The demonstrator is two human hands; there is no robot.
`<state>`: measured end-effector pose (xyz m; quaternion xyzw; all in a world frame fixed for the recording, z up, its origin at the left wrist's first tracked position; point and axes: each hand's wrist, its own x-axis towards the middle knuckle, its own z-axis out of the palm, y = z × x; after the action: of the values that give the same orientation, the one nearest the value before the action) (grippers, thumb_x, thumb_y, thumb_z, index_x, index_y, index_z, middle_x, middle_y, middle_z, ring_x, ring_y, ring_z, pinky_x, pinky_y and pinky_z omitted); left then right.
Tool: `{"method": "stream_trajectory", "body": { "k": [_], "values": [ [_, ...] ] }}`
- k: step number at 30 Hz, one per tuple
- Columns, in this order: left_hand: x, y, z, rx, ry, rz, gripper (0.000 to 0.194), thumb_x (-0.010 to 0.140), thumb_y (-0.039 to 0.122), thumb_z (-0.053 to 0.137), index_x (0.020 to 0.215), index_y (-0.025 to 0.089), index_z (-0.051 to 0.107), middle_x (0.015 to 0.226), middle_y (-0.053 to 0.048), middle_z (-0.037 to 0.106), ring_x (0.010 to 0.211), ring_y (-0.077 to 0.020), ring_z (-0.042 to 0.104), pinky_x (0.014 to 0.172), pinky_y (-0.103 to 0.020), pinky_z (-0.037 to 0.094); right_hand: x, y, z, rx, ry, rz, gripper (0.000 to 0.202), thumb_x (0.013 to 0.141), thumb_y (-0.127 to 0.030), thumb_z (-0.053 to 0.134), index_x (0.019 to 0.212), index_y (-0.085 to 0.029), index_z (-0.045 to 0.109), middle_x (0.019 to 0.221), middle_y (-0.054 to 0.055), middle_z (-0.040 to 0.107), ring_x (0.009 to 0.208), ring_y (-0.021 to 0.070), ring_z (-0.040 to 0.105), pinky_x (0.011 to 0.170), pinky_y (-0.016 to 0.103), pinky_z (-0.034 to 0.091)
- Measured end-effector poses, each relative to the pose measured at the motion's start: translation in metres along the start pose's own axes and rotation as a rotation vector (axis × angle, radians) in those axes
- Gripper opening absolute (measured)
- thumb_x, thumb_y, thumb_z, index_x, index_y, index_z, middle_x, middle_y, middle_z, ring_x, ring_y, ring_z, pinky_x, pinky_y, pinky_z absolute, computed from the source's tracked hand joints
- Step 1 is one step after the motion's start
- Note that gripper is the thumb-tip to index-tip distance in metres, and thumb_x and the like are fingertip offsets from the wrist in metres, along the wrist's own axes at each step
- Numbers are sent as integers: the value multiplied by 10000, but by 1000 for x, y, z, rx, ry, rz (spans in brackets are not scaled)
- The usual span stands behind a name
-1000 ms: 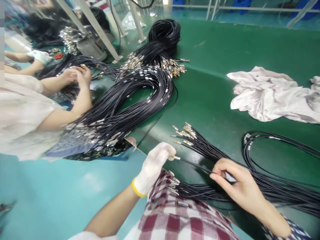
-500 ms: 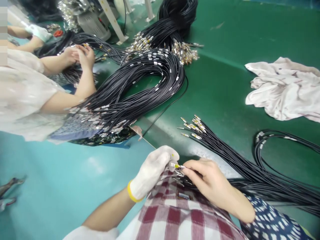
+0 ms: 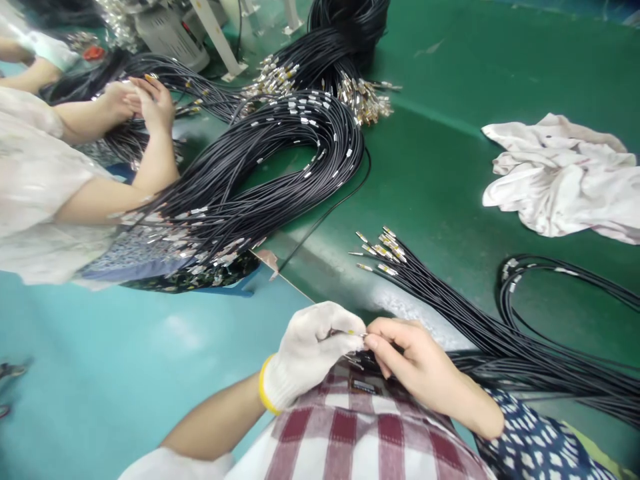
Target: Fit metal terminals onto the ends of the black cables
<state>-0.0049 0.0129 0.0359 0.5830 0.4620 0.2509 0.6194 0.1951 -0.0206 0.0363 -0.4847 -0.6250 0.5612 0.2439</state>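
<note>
at the near edge of the tabletop (image 3: 425, 180), i had the gloved left hand (image 3: 313, 350) and bare right hand (image 3: 417, 363) both pinching this tiny cable tip (image 3: 362, 335), right over some plaid cloth (image 3: 345, 440); black cable bundle (image 3: 440, 290) lay just beyond.

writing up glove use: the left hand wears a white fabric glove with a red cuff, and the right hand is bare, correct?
Not quite: the head view shows a yellow cuff, not red. The left hand does wear the white fabric glove; the right hand is bare.
</note>
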Motion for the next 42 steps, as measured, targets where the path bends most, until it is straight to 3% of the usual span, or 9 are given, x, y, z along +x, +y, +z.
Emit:
{"method": "stream_trajectory", "body": {
  "k": [4,10,16,21,23,28,32,36,42],
  "values": [
    [3,4,-10,-90,-88,-154,155,892,256,512,932,179,641,800,-5,669,704,-136,606,654,-248,465,-3,1,0,96,-28,72,360,1052,-372,428,780,-194,583,510,-67,526,467,88,485,529,196,376],
    [1,9,-12,188,-184,-204,197,875,207,475,708,185,576,635,49,541,630,-106,492,620,-229,386,-10,0,0,47,-6,80,378,1045,-398,440,760,-189,575,526,-46,548,502,95,501,553,205,387],
    [-5,9,-3,227,-181,-160,271,896,188,430,632,184,493,600,58,491,603,-96,440,614,-235,349,-12,4,11,394,-102,213,382,1039,-464,420,813,-194,568,557,-23,618,451,103,470,470,214,369],
    [-8,6,2,149,-180,-207,292,904,203,419,613,188,420,595,60,438,592,-95,393,597,-238,335,-16,1,16,-196,176,-85,311,1021,-286,466,778,-174,624,680,40,675,608,157,577,662,303,415],
    [-9,6,3,78,-189,-252,284,902,215,426,619,189,432,590,64,439,579,-91,384,577,-233,331,-17,0,16,-252,187,-114,303,1014,-271,472,772,-175,627,676,40,672,600,158,574,666,311,411],
    [-10,7,5,-4,-244,-315,272,876,216,438,606,188,437,572,67,423,542,-81,346,515,-228,289,-16,5,20,248,-35,158,359,1043,-357,439,765,-185,588,569,-8,648,491,112,538,527,223,414],
    [-9,5,4,-55,-279,-378,245,868,220,429,630,184,473,562,62,449,530,-83,369,508,-224,295,-17,8,21,197,11,113,372,1030,-340,470,707,-179,562,550,-22,602,502,103,513,552,222,398],
    [-9,2,4,-116,-332,-418,230,875,266,459,666,178,499,557,61,456,519,-82,378,502,-221,297,-19,9,20,274,-52,131,354,1032,-362,456,761,-170,579,523,-43,537,481,96,469,527,212,379],
    [-1,6,1,-85,-365,-367,232,899,281,468,715,170,557,614,43,492,565,-95,419,539,-222,337,-23,12,18,334,-54,190,393,1019,-441,472,779,-159,603,492,-68,449,444,83,382,478,204,325]
  ]
}}
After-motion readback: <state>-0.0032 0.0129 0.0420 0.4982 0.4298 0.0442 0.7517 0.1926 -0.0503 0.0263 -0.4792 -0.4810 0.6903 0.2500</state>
